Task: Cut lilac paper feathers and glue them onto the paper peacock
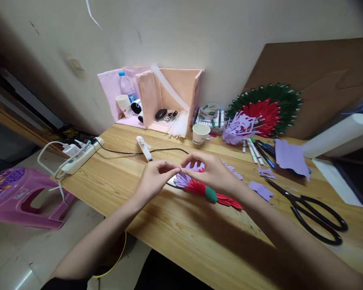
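My left hand (155, 176) and my right hand (213, 171) meet above the middle of the wooden table (181, 233), fingertips pinched together on a small purple paper piece (196, 166). Under my right hand lies a paper flower (207, 191) with red fringed petals, purple petals and a green centre. A white glue gun (144, 148) lies just beyond my left hand, its black cord curving toward my hands.
Big black scissors (314, 211) lie at the right, near purple paper scraps (290, 157). Markers (257, 151), a paper cup (200, 133), a large red-and-green paper fan (269, 110) and a pink open box (169, 102) line the wall. A power strip (81, 157) sits at the left edge, above a pink stool (21, 197).
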`<act>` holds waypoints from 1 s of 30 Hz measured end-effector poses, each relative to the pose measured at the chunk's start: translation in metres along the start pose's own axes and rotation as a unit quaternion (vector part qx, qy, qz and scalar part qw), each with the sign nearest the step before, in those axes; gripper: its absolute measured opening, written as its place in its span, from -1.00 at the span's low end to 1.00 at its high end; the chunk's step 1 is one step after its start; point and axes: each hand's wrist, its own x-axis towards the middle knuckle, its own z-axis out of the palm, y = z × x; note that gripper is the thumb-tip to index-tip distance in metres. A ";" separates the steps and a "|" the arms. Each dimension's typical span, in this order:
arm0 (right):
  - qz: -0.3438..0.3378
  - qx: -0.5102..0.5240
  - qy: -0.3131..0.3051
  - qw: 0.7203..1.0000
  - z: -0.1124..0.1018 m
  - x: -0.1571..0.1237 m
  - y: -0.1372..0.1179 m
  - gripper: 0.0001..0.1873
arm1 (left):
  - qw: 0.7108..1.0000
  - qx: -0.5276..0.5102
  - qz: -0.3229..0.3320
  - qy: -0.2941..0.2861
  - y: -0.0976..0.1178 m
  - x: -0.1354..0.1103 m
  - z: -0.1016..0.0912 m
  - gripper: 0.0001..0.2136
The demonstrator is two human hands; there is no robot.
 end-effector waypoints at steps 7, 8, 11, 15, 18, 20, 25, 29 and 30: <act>0.106 0.054 0.052 0.992 -0.038 -0.040 0.019 -0.89 | 0.976 0.123 0.148 -0.102 0.021 0.022 0.054 -0.87; 0.123 0.074 0.057 0.988 -0.043 -0.045 0.022 -0.88 | 0.971 0.135 0.161 -0.116 0.024 0.024 0.061 -0.86; 0.169 0.124 0.079 0.975 -0.059 -0.063 0.034 -0.83 | 0.958 0.158 0.193 -0.143 0.031 0.032 0.084 -0.85; 0.220 0.147 0.149 0.953 -0.081 -0.096 0.057 -0.79 | 0.948 0.187 0.216 -0.138 0.028 0.039 0.109 -0.81; 0.255 0.185 0.237 0.919 -0.092 -0.125 0.076 -0.74 | 0.929 0.233 0.233 -0.167 0.018 0.043 0.124 -0.83; 0.282 0.224 0.298 0.884 -0.092 -0.142 0.086 -0.74 | 0.908 0.272 0.244 -0.206 0.011 0.045 0.132 -0.85; 0.330 0.297 0.368 0.817 -0.082 -0.160 0.099 -0.78 | 0.863 0.335 0.271 -0.263 0.005 0.052 0.152 -0.87; 0.337 0.310 0.364 0.811 -0.077 -0.158 0.100 -0.79 | 0.834 0.386 0.288 -0.270 0.008 0.058 0.165 -0.88; 0.338 0.311 0.363 0.811 -0.077 -0.158 0.099 -0.80 | 0.823 0.398 0.296 -0.276 0.008 0.059 0.168 -0.89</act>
